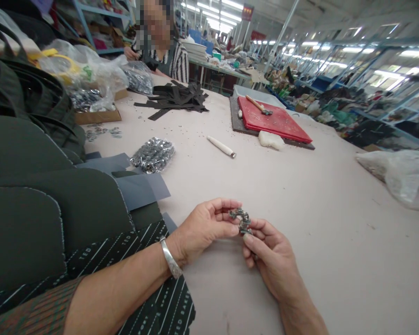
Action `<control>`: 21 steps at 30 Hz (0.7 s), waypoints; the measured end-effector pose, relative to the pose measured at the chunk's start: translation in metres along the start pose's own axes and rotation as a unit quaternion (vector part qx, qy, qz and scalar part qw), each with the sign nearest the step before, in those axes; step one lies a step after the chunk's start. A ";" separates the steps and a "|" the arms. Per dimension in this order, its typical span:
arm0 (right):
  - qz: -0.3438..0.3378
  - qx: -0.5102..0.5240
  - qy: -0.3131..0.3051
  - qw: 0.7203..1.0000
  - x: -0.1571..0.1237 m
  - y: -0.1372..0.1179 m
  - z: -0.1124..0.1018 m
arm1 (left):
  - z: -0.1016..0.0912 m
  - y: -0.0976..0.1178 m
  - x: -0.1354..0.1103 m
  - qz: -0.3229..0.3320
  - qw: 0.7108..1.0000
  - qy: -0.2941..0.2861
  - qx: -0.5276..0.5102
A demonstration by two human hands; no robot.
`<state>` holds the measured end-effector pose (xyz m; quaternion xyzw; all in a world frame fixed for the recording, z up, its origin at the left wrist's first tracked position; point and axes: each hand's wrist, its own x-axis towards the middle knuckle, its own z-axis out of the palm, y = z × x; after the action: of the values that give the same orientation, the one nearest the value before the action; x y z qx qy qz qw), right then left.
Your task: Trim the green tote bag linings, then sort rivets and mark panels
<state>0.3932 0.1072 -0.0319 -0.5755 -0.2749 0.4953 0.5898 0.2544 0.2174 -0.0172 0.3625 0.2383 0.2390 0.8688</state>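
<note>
A curved cluster of small metal fittings, shiny and dark grey, is held between my two hands above the table. My left hand pinches its left side between thumb and fingers; a silver bracelet is on that wrist. From the right, my right hand grips the lower end with thumb and fingertips. How the pieces hang together is too small to make out. Up and to the left lies a clear plastic bag of similar metal pieces. A white-handled tool lies beyond my hands.
Dark green panels and printed fabric cover the left side. Farther back are black strips, an open carton and a red pad bearing a hammer. A plastic bag lies right; a person sits opposite.
</note>
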 end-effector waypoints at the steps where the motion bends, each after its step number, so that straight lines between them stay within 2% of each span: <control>1: -0.001 -0.001 0.003 1.000 0.000 0.000 0.000 | 0.000 -0.001 0.001 -0.002 1.000 0.000 0.024; 4: -0.009 -0.003 0.014 1.000 0.001 0.001 0.002 | 0.000 -0.005 0.002 0.005 0.997 0.000 0.077; 7: -0.020 -0.004 0.030 0.999 0.002 0.001 0.003 | 0.000 -0.007 0.002 -0.008 0.996 -0.028 0.089; 10: -0.022 -0.003 0.034 0.999 0.002 0.001 0.004 | -0.001 -0.006 0.002 -0.027 0.995 -0.026 0.088; 15: -0.029 0.054 0.005 0.998 0.000 -0.002 0.004 | -0.002 -0.002 0.002 -0.030 0.999 -0.006 0.013; 18: -0.037 0.084 0.017 0.996 -0.001 -0.003 0.003 | -0.003 0.000 0.002 -0.019 0.998 0.010 -0.053; 21: -0.039 0.079 0.026 0.996 0.000 -0.003 0.002 | -0.004 0.002 0.001 -0.018 0.997 0.020 -0.078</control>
<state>0.3919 0.1081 -0.0290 -0.5290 -0.2419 0.4770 0.6589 0.2528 0.2208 -0.0185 0.2847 0.2431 0.2484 0.8934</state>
